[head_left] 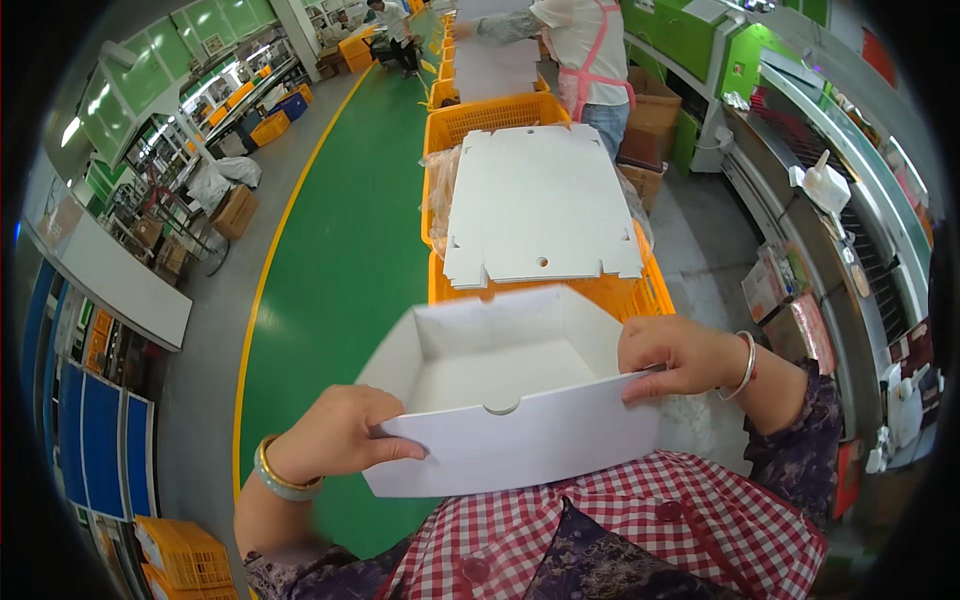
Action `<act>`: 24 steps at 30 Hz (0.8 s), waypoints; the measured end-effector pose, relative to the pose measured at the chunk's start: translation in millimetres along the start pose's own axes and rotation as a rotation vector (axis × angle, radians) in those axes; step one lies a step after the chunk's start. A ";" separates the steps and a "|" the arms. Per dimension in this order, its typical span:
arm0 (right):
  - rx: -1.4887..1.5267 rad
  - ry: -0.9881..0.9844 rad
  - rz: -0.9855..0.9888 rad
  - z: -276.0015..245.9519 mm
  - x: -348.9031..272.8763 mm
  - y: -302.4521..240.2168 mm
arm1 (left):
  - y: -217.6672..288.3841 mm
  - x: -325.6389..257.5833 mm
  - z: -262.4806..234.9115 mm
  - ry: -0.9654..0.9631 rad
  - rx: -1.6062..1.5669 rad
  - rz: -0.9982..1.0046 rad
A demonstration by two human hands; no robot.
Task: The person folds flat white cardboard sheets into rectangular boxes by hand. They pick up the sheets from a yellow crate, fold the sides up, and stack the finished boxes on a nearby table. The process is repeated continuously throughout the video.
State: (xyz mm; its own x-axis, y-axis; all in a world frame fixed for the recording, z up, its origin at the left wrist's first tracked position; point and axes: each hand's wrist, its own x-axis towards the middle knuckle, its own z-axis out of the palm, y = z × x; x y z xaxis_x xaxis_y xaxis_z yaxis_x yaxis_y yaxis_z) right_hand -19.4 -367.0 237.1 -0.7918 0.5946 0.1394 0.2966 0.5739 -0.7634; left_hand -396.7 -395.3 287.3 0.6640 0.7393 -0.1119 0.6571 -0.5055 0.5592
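A white cardboard box (510, 442), its top uncovered and its inside bare, is held up in front of my body. Its near wall has a half-round notch in the upper edge. My left hand (350, 428) is closed on the near left corner, thumb on the outside. At the near right corner my right hand (678, 358) grips the rim, with the thumb on the outer face and the other fingers curled over the wall. Just beyond the box lie flat white cardboard blanks (540, 200) with notched edges and a small round hole.
The blanks rest over a yellow plastic crate (497, 112), one of several in a row leading away. A co-worker (590, 60) stands beside the row. A conveyor machine (800, 150) runs along the right; a green walkway (330, 260) lies left.
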 end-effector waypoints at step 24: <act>-0.622 -0.167 0.280 177.4 23.8 224.3 | -184.3 51.5 278.4 0.401 0.420 -0.026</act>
State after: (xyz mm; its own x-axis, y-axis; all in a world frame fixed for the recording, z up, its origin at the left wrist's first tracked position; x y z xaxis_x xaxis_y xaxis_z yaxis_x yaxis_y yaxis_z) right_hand -66.4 -324.0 -42.7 -0.6975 0.7015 -0.1466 0.7125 0.6569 -0.2465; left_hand -384.2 -387.9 -50.3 0.5123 0.8233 0.2442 0.8110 -0.5574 0.1777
